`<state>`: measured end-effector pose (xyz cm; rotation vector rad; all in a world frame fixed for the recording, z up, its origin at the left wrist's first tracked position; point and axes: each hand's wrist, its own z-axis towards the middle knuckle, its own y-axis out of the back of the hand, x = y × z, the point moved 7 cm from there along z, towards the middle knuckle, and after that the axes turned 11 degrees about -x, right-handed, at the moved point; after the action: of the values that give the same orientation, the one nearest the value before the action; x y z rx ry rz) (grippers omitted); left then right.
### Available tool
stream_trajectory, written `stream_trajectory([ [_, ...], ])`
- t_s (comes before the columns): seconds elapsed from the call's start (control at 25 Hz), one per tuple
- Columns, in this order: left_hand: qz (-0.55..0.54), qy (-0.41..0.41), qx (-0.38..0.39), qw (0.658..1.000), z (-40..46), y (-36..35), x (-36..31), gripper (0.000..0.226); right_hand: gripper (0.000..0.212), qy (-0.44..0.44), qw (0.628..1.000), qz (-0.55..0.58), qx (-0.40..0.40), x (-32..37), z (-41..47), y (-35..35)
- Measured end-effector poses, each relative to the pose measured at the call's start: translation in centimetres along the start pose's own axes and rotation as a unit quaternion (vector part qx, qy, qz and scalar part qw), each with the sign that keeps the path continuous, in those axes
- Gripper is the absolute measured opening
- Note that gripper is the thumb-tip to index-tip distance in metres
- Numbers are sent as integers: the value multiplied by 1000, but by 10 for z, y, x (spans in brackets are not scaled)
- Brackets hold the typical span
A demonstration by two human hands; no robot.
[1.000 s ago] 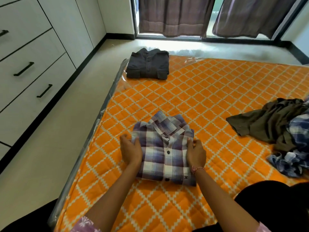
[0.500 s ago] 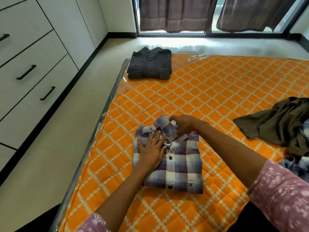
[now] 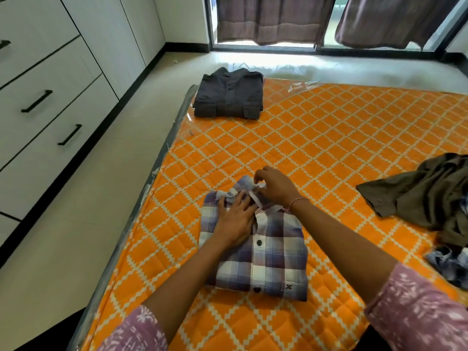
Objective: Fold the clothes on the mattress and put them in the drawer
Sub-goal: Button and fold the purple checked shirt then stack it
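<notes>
A folded purple-and-white plaid shirt (image 3: 273, 259) lies on the orange quilted mattress (image 3: 316, 138) near its left edge. My left hand (image 3: 235, 219) rests flat on the shirt's chest, fingers spread toward the collar. My right hand (image 3: 274, 187) pinches the collar at the shirt's top. A folded dark grey shirt (image 3: 229, 93) lies at the mattress's far left corner. An unfolded olive garment (image 3: 425, 196) and a blue plaid one (image 3: 449, 264) lie heaped at the right edge.
White drawers with black handles (image 3: 38, 101) line the wall on the left, all closed, across a strip of pale floor (image 3: 83, 219). Brown curtains (image 3: 273, 19) hang over a window at the far end.
Both hands left the shirt's sides. The left moved onto its chest and lies flat; the right went to the collar and pinches it. The view has tilted slightly.
</notes>
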<state>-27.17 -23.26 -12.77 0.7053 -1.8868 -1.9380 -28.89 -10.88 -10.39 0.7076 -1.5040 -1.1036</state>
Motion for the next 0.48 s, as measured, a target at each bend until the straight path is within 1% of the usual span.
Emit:
stream_trajectory([
  [0.04,-38,27,-28,999,0,9,10,47,23,-13,999,9,-33,-3,-5,0],
  [0.08,-101,74,-93,988,-7,21,25,45,25,-35,995,38,-88,-10,-15,8],
  [0.12,-178,153,-176,956,-21,34,46,43,26,-70,980,83,-167,-18,-31,22],
  [0.16,-247,250,-227,908,-40,37,72,40,25,-132,951,134,-245,-31,-53,36],
  [0.2,-302,341,-231,860,-61,32,92,40,26,-210,912,174,-307,-47,-81,42],
  [0.24,-349,411,-188,821,-77,19,104,42,29,-287,875,196,-336,-62,-109,40],
  [0.28,-405,457,-124,782,-88,5,106,44,42,-355,856,213,-310,-71,-133,27],
  [0.32,-463,477,-67,744,-93,-5,101,43,62,-400,849,243,-244,-69,-153,8],
  [0.36,-522,477,-24,707,-95,-9,91,39,76,-427,841,290,-163,-64,-166,-15],
  [0.4,-559,460,2,690,-96,-8,81,32,77,-450,821,341,-90,-56,-177,-33],
  [0.44,-572,433,15,697,-97,-6,71,28,65,-461,791,400,-44,-44,-185,-44],
  [0.48,-574,411,15,709,-100,-6,65,28,49,-455,760,463,-22,-35,-190,-50],
])
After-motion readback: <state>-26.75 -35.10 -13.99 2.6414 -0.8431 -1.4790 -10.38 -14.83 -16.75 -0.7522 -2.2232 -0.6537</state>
